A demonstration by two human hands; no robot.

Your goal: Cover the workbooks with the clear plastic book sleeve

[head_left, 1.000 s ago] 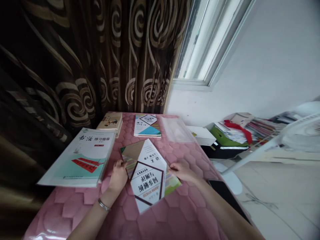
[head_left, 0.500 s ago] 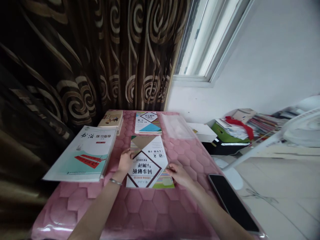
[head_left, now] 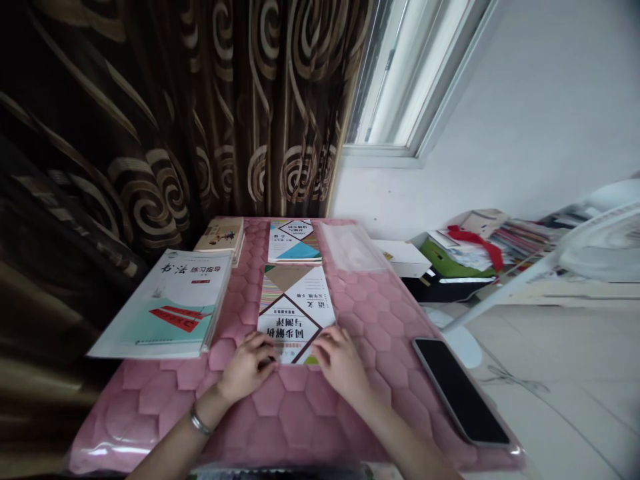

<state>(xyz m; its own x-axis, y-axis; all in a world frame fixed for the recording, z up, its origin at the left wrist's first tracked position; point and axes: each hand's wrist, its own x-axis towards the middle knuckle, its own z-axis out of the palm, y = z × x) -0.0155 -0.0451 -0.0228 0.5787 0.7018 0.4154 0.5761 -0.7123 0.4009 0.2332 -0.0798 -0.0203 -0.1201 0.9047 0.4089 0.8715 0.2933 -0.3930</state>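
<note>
A workbook (head_left: 295,307) with a white cover, dark diamond lines and Chinese print lies flat on the pink table, its print upside down to me. My left hand (head_left: 247,363), with a silver bracelet at the wrist, has its fingers curled on the near left corner. At the near right corner, the bent fingers and thumb of my right hand (head_left: 341,363) pinch the edge. Just behind it lies a similar workbook (head_left: 295,243) with a blue triangle. The fingers cover both near corners of the front workbook.
At left are a stack of white and teal books (head_left: 165,307) and smaller tan books (head_left: 220,237). A clear plastic sleeve (head_left: 353,247) lies at the back right, a phone (head_left: 460,390) at the right edge. Beyond stand a white fan (head_left: 520,273) and a white box (head_left: 403,257).
Both hands have slid from the workbook's sides toward me, to its near corners. The workbook has shifted slightly away, close to the one behind it. The view has moved a little.
</note>
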